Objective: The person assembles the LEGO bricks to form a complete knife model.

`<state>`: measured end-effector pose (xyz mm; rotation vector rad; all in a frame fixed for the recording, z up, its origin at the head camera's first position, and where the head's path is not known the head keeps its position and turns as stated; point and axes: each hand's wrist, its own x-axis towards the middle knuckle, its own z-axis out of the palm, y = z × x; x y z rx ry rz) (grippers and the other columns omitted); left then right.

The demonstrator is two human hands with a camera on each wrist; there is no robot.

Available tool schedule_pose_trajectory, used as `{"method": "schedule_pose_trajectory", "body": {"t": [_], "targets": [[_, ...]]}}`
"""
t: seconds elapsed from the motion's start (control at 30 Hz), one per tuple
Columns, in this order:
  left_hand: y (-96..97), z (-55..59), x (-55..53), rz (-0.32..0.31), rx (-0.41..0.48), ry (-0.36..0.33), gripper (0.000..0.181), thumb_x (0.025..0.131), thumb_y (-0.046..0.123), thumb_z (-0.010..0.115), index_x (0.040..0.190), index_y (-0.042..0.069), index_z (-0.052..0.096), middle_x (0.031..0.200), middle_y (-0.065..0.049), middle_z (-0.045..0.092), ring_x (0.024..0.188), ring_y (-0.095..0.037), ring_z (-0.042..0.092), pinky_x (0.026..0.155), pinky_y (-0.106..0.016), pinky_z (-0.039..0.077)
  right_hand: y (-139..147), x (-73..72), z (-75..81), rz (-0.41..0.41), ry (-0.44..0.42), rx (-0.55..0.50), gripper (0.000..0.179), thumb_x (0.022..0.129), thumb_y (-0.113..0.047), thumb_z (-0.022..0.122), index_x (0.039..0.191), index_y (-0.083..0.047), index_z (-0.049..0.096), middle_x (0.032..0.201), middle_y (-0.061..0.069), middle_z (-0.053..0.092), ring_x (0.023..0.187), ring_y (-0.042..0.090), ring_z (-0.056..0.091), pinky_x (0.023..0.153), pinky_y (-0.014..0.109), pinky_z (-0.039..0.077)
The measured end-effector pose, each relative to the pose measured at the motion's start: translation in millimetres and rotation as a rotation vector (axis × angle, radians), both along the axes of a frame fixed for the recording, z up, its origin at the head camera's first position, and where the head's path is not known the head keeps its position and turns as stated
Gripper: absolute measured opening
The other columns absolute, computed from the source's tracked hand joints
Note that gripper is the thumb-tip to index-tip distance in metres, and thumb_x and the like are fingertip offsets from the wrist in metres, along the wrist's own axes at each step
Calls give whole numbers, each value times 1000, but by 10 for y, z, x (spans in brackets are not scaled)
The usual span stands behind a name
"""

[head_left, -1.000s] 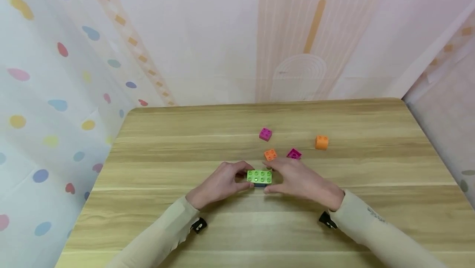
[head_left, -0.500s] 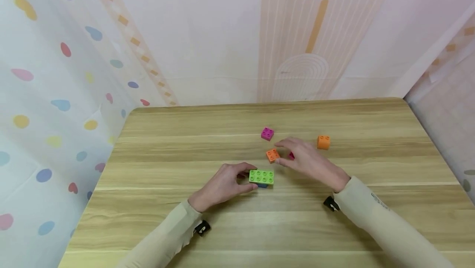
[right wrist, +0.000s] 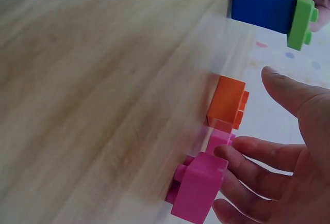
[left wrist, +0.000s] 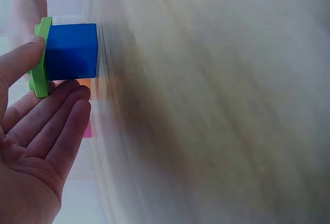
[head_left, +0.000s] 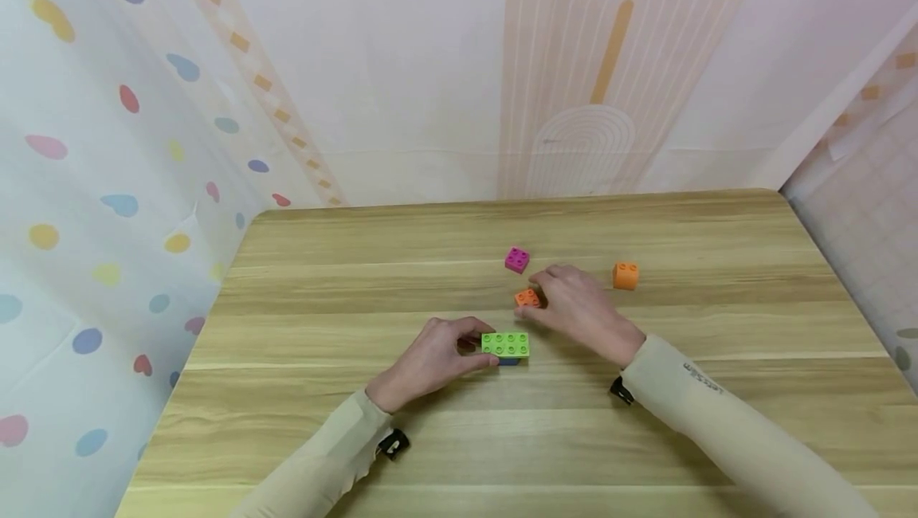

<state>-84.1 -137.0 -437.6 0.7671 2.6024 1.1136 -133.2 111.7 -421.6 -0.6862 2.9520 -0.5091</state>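
A long lime-green brick (head_left: pixel 505 343) sits on top of a blue brick (left wrist: pixel 72 51), which stands on the table. My left hand (head_left: pixel 430 360) pinches the green brick at its left end between thumb and fingers. Over a small orange brick (head_left: pixel 527 298), my right hand (head_left: pixel 582 312) is spread, its thumb and index finger on either side in the head view. From the right wrist, those fingers (right wrist: pixel 263 180) appear loosely bent and apart from that brick. Close by them lies an upside-down magenta brick (right wrist: pixel 198 188), hidden under the hand in the head view.
Farther back on the wooden table (head_left: pixel 344 263) lies another magenta brick (head_left: pixel 517 259), studs up. A rounded orange brick (head_left: pixel 625 276) stands to the right. Patterned cloth (head_left: pixel 402 72) hangs behind the table's far edge.
My right hand has left the green and blue bricks and moved forward to the small orange brick, covering the upside-down magenta one. The left hand keeps its pinch on the green brick.
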Motion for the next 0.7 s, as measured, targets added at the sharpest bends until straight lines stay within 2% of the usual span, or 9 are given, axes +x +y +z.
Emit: {"method": "schedule_pose_trajectory", "body": {"t": [0.17, 0.23, 0.37, 0.5, 0.7], "targets": [[3, -6, 6, 1, 5, 8, 35, 91, 24, 83, 118, 4, 73, 103, -4, 77, 89, -11, 71, 79, -26, 59, -37, -4, -34, 26, 28, 44, 62, 91, -53, 76, 123, 0, 71, 118, 18, 71, 103, 32, 67, 85, 43, 57], [5, -6, 5, 0, 10, 9, 35, 91, 24, 83, 118, 3, 73, 103, -5, 77, 88, -12, 71, 78, -26, 59, -44, -7, -47, 45, 40, 57, 58, 92, -49, 77, 122, 1, 71, 115, 17, 72, 97, 29, 67, 78, 40, 57], [6, -12, 5, -3, 15, 13, 35, 91, 23, 83, 118, 4, 73, 104, -4, 77, 88, -12, 71, 78, -26, 59, -49, -3, -51, 78, 39, 65, 51, 94, -36, 76, 126, 3, 68, 116, 17, 70, 95, 28, 66, 76, 38, 56], [8, -25, 3, -8, 13, 14, 34, 91, 24, 82, 118, 5, 73, 105, -4, 77, 90, -12, 71, 79, -26, 59, -31, 25, -2, 77, 1, 5, 50, 95, -25, 75, 135, 2, 64, 117, 15, 67, 94, 25, 63, 78, 38, 56], [2, -37, 3, -8, 29, 1, 33, 91, 23, 82, 117, 5, 73, 105, -3, 77, 89, -11, 71, 79, -25, 59, 34, 101, 107, 89, -17, -117, 52, 95, -19, 75, 141, -2, 61, 121, 14, 65, 83, 18, 58, 69, 31, 53]]}}
